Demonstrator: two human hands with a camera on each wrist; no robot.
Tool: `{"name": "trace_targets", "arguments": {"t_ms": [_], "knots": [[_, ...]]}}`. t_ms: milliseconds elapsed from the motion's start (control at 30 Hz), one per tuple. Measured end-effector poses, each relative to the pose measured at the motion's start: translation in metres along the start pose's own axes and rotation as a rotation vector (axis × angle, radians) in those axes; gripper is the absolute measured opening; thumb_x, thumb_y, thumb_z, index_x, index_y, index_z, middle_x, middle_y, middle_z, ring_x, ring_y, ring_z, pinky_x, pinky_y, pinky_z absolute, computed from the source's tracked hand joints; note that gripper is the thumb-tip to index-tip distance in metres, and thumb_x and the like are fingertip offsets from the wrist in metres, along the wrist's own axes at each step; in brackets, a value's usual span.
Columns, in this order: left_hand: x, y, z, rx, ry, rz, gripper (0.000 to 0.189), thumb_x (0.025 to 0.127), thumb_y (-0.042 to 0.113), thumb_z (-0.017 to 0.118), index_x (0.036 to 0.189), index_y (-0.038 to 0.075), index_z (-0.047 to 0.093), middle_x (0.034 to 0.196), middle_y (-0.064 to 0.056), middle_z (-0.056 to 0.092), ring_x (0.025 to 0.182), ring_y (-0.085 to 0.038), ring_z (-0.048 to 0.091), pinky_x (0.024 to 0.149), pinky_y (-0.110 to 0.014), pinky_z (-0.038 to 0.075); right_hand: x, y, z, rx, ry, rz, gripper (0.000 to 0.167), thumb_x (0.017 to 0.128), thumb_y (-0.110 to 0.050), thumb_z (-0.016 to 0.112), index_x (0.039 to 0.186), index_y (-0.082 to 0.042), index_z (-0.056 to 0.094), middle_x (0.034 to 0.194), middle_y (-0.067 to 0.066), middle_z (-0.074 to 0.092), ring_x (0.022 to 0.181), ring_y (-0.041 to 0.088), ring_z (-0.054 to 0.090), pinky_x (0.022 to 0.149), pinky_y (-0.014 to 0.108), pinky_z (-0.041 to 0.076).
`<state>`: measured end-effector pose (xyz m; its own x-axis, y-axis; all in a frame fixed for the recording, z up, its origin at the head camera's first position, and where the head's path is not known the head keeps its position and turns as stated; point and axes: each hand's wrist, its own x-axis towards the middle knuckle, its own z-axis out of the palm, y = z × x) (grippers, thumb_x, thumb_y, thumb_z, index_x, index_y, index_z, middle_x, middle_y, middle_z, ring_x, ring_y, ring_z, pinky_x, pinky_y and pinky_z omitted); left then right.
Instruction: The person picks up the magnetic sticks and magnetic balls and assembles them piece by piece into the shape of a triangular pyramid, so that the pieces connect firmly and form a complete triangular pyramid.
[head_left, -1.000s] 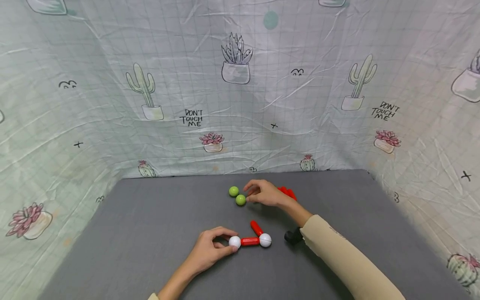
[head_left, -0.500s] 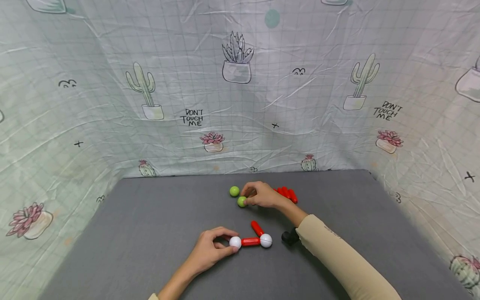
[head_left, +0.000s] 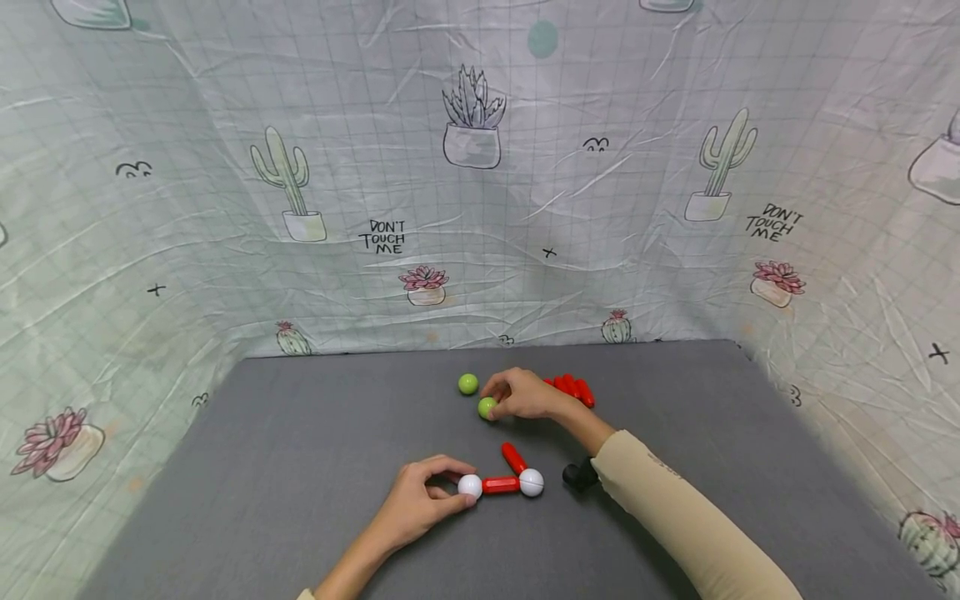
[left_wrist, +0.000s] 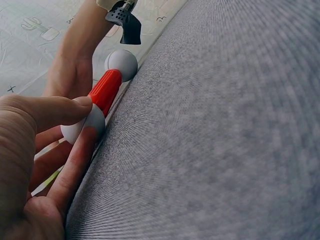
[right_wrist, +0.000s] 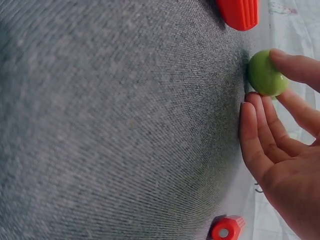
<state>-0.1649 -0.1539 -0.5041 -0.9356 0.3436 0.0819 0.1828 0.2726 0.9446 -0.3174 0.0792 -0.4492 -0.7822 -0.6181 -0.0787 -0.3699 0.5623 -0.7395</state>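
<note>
My left hand pinches a white ball between thumb and fingers, low over the grey table. From that ball a ribbed red rod runs right to a second white ball, and the left wrist view shows the red rod between both balls. Another red rod angles up and left from the second ball. Farther back, my right hand pinches a glossy green ball. In the right wrist view, thumb and index finger grip the green ball close to the tabletop.
A second green ball lies just behind and left of my right hand. Several red rods lie in a row behind the right wrist. A black wrist mount hangs under the right sleeve. Patterned cloth surrounds the grey table.
My right hand has closed on the nearer green ball and shifted it slightly toward me and right. The left hand and the red-and-white piece have stayed put.
</note>
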Motion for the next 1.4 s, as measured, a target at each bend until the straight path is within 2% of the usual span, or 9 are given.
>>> {"name": "trace_targets", "arguments": {"t_ms": [167, 333, 600, 900, 1133, 1400], "knots": [[-0.001, 0.000, 0.000, -0.002, 0.009, 0.010, 0.033, 0.083, 0.019, 0.088, 0.114, 0.016, 0.076, 0.109, -0.009, 0.073, 0.062, -0.009, 0.070, 0.062, -0.019, 0.055, -0.001, 0.000, 0.000, -0.018, 0.005, 0.003, 0.032, 0.085, -0.015, 0.083, 0.114, -0.008, 0.072, 0.106, 0.006, 0.074, 0.095, 0.013, 0.065, 0.078, 0.024, 0.054], [-0.001, -0.001, 0.001, 0.002, 0.007, 0.010, 0.033, 0.083, 0.020, 0.088, 0.113, 0.017, 0.077, 0.109, -0.009, 0.074, 0.062, -0.008, 0.069, 0.061, -0.019, 0.055, -0.007, 0.001, 0.001, 0.006, 0.024, 0.012, 0.033, 0.085, -0.014, 0.083, 0.113, -0.006, 0.068, 0.103, 0.007, 0.072, 0.091, 0.013, 0.064, 0.075, 0.024, 0.053], [-0.001, 0.000, 0.001, 0.003, 0.009, 0.016, 0.033, 0.082, 0.019, 0.088, 0.113, 0.017, 0.077, 0.109, -0.008, 0.074, 0.062, -0.008, 0.069, 0.060, -0.019, 0.055, -0.022, -0.003, -0.003, 0.037, 0.008, -0.037, 0.041, 0.088, -0.016, 0.080, 0.123, 0.001, 0.068, 0.107, 0.011, 0.073, 0.090, 0.013, 0.065, 0.074, 0.025, 0.054], [0.000, 0.000, 0.001, 0.021, 0.017, 0.024, 0.033, 0.082, 0.020, 0.089, 0.113, 0.017, 0.077, 0.110, -0.007, 0.075, 0.063, -0.007, 0.069, 0.061, -0.020, 0.056, -0.038, -0.004, -0.002, 0.056, 0.003, -0.046, 0.033, 0.089, -0.017, 0.080, 0.117, -0.004, 0.069, 0.102, 0.007, 0.073, 0.086, 0.010, 0.064, 0.076, 0.025, 0.054], [0.001, -0.002, 0.001, 0.025, 0.014, 0.042, 0.034, 0.083, 0.022, 0.089, 0.113, 0.015, 0.077, 0.110, -0.008, 0.075, 0.064, -0.006, 0.068, 0.061, -0.021, 0.057, -0.045, -0.002, 0.004, 0.152, -0.016, 0.002, 0.032, 0.091, -0.012, 0.078, 0.117, -0.001, 0.064, 0.100, 0.012, 0.069, 0.072, 0.018, 0.067, 0.067, 0.034, 0.060], [0.001, -0.002, 0.001, 0.021, 0.012, 0.033, 0.034, 0.082, 0.021, 0.089, 0.113, 0.014, 0.077, 0.110, -0.008, 0.075, 0.063, -0.006, 0.068, 0.060, -0.020, 0.056, -0.047, -0.001, 0.008, 0.238, -0.046, 0.011, 0.034, 0.091, -0.009, 0.077, 0.120, 0.002, 0.063, 0.104, 0.016, 0.067, 0.078, 0.022, 0.070, 0.071, 0.038, 0.063]]}}
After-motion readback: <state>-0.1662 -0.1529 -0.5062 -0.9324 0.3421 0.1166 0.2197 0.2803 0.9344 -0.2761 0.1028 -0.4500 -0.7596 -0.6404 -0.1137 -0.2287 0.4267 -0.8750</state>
